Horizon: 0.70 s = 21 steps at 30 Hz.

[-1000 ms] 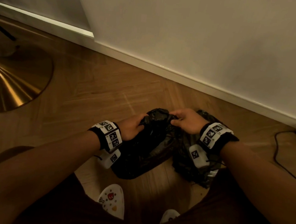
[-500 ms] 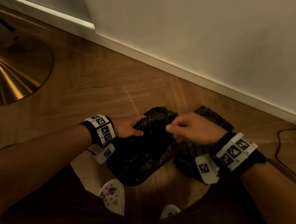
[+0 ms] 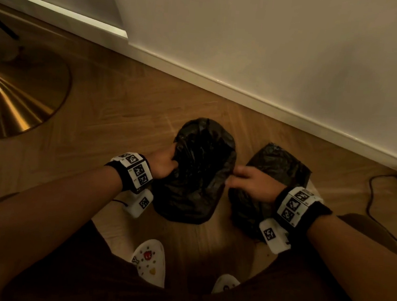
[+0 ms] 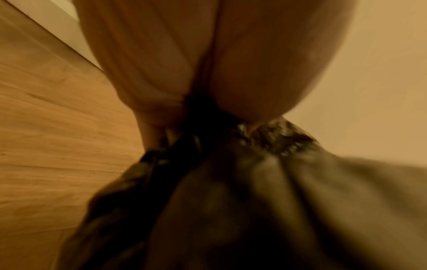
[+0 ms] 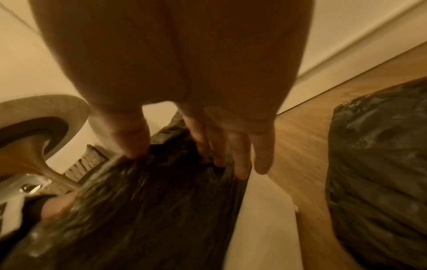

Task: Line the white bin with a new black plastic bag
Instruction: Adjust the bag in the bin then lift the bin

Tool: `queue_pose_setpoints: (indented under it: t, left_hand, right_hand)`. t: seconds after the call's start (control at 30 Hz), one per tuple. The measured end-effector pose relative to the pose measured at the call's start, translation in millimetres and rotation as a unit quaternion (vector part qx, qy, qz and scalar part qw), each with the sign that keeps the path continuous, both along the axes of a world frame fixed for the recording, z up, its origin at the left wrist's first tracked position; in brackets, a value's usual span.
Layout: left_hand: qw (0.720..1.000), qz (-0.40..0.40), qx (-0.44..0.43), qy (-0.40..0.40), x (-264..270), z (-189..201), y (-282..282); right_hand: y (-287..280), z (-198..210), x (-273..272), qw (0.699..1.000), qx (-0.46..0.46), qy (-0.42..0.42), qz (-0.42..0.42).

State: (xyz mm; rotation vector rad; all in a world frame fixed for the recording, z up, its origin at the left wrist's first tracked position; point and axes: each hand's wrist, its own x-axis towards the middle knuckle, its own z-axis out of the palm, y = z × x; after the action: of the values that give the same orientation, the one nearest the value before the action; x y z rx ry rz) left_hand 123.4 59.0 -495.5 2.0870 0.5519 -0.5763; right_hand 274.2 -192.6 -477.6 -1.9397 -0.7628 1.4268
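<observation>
We count two black bags (image 3: 199, 175) (image 3: 274, 168) — our left hand (image 3: 162, 166) grips one's left edge, our right hand (image 3: 252, 185) pinches its right edge — above bare wooden floor (image 3: 122, 118).

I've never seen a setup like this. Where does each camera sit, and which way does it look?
Head: worn on the head, looks down at both forearms, left hand, right hand, crinkled black plastic bag, wooden floor.
Left wrist: looks along the palm at the gripped bag.
Right wrist: looks along the fingers pinching the bag's edge.
All share the bag.
</observation>
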Motion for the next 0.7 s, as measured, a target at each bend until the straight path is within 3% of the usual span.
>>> queue_pose_setpoints:
  t: [0.1, 0.2, 0.37, 0.53, 0.7]
  left_hand:
    - [0.998, 0.018, 0.001, -0.052, 1.7, 0.5, -1.2]
    - [0.998, 0.035, -0.017, -0.047, 2.1, -1.8, 0.1]
    - [0.997, 0.042, -0.045, -0.038, -4.2, -4.5, -1.1]
    - [0.996, 0.052, -0.062, -0.036, -6.9, -4.6, -3.6]
    - [0.993, 0.057, -0.098, -0.029, -7.7, -4.3, 0.0]
  right_hand:
    - [19.4, 5.8, -0.8, 0.977, 0.019, 0.132, -0.169]
    - [31.8, 1.7, -1.6, 0.959, 0.008, 0.173, -0.224]
    - [42.7, -21.3, -6.4, 0.909, -0.013, 0.309, -0.278]
    - [54.2, -33.6, -25.3, 0.905, 0.004, 0.3, -0.303]
    - [46.4, -56.8, -1.6, 0.935, -0.03, 0.187, -0.3]
